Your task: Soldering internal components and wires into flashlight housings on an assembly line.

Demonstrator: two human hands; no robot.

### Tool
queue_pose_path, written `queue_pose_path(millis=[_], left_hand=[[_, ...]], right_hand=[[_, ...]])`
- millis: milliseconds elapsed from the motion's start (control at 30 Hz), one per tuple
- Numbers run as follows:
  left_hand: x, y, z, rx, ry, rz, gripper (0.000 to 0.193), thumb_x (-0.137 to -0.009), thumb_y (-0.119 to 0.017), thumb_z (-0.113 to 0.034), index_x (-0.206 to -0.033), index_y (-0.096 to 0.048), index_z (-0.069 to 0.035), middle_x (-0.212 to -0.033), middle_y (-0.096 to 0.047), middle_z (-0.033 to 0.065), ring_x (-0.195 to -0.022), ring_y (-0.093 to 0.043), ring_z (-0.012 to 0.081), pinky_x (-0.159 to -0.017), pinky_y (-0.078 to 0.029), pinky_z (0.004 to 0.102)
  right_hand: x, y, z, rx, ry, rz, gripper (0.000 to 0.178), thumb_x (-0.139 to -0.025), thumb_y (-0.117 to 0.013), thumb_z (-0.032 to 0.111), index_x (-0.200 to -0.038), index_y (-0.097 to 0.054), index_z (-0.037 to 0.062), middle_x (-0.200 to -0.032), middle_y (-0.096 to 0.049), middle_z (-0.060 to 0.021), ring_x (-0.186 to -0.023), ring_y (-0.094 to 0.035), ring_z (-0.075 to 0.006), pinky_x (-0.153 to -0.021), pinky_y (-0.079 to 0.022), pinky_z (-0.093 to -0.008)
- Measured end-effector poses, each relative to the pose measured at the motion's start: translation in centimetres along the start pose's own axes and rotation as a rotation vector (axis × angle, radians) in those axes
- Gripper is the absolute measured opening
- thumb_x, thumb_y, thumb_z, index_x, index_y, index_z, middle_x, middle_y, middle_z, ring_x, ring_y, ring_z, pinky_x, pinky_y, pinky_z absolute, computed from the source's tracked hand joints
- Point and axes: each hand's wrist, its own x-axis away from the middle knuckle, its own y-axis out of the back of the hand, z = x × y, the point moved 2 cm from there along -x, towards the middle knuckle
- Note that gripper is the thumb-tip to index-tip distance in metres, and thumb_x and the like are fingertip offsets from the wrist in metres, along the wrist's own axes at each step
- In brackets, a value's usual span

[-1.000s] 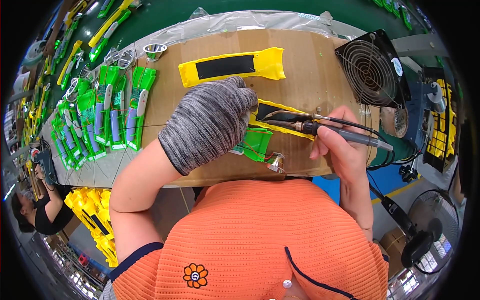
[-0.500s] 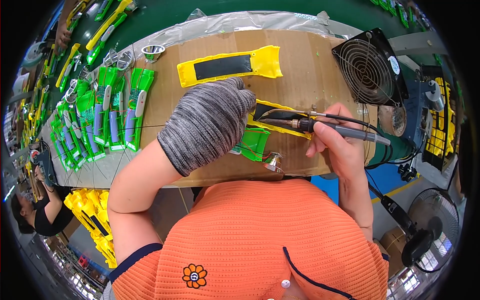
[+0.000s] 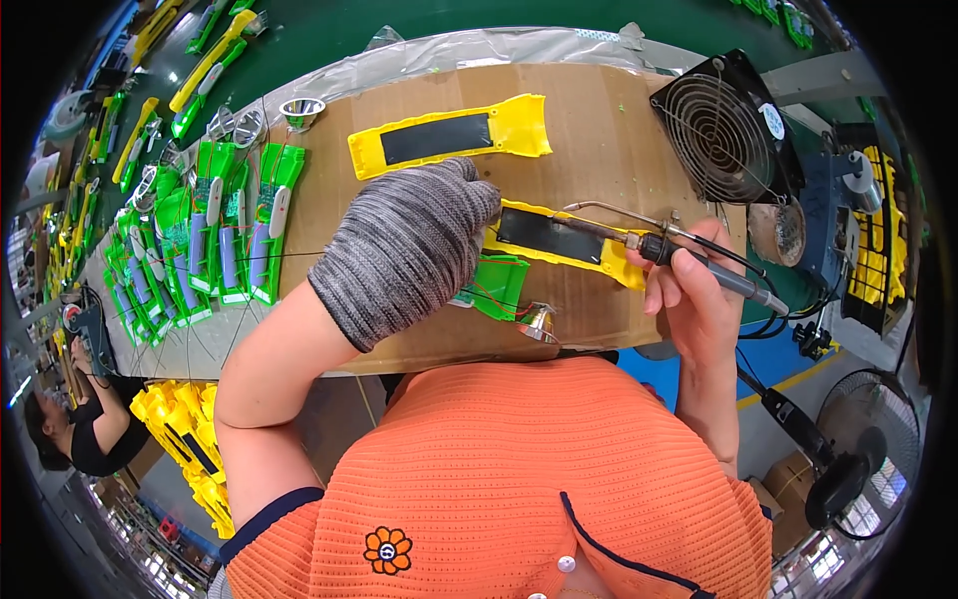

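Observation:
My left hand (image 3: 407,255), in a grey striped knit glove, is closed beside the left end of a yellow casing (image 3: 621,268) with a black panel (image 3: 544,232). Its fingertips are hidden, so what they pinch cannot be seen. My right hand (image 3: 699,304) grips a soldering iron (image 3: 726,277) with a thin metal feed tube (image 3: 619,212) along it. The iron's tip points left, over the black panel. Partly under my left hand lies a green casing (image 3: 504,283), with thin wires leading to a silver reflector cup (image 3: 539,323).
Another yellow casing (image 3: 519,128) lies farther back on the cardboard (image 3: 609,110). Several green casings with batteries (image 3: 230,235) are lined up at the left. A black fan (image 3: 720,135) stands at the back right, near a soldering machine (image 3: 828,215). A co-worker (image 3: 95,424) is at far left.
My right hand has drawn the soldering iron to the right, so its tip is farther from my left hand. The left hand stays closed in nearly the same place.

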Motion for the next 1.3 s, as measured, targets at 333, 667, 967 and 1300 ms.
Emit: queue_pose_path(millis=[333, 667, 967, 1300], left_hand=[[-0.3, 1.5, -0.9, -0.027, -0.054, -0.011, 0.009, -0.083, -0.068, -0.01, -0.091, -0.071, -0.008, -0.089, -0.063, 0.0114, -0.082, -0.065, 0.0314, -0.073, -0.053, 0.0402], [1.5, 1.7, -2.3, -0.123, -0.203, -0.107, 0.012, -0.08, -0.069, -0.018, -0.089, -0.073, -0.011, -0.09, -0.065, 0.0054, -0.102, -0.061, 0.026, -0.092, -0.046, 0.0424], [2.1, -1.7, -3.3, -0.047, -0.177, -0.235, 0.019, -0.078, -0.068, -0.017, -0.097, -0.067, -0.011, -0.099, -0.065, 0.0081, -0.1, -0.061, 0.0291, -0.093, -0.044, 0.046], [-0.6, -2.5, -4.1, 0.233, 0.014, -0.141, 0.008, -0.085, -0.069, -0.009, -0.092, -0.071, -0.006, -0.088, -0.07, 0.0126, -0.081, -0.068, 0.0315, -0.075, -0.055, 0.0394]], right_hand=[[0.9, 0.0, -0.1, 0.02, 0.017, -0.075, 0.013, -0.095, -0.057, 0.01, -0.095, -0.046, 0.0035, -0.063, -0.049, -0.0039, -0.052, -0.054, -0.0153, -0.083, -0.057, -0.0378], [1.3, 0.2, -0.9, -0.092, 0.066, -0.064, 0.012, -0.095, -0.058, 0.004, -0.099, -0.047, 0.0012, -0.074, -0.061, -0.0133, -0.057, -0.056, -0.0148, -0.057, -0.054, -0.0321], [1.3, -1.8, -2.5, -0.285, 0.03, -0.066, 0.012, -0.097, -0.057, 0.009, -0.101, -0.047, 0.0039, -0.08, -0.063, -0.017, -0.061, -0.059, -0.0207, -0.073, -0.055, -0.037], [2.1, 1.8, -0.1, -0.232, 0.114, -0.048, 0.011, -0.094, -0.056, 0.005, -0.097, -0.046, 0.0038, -0.068, -0.056, -0.0088, -0.054, -0.055, -0.0157, -0.079, -0.058, -0.0416]])
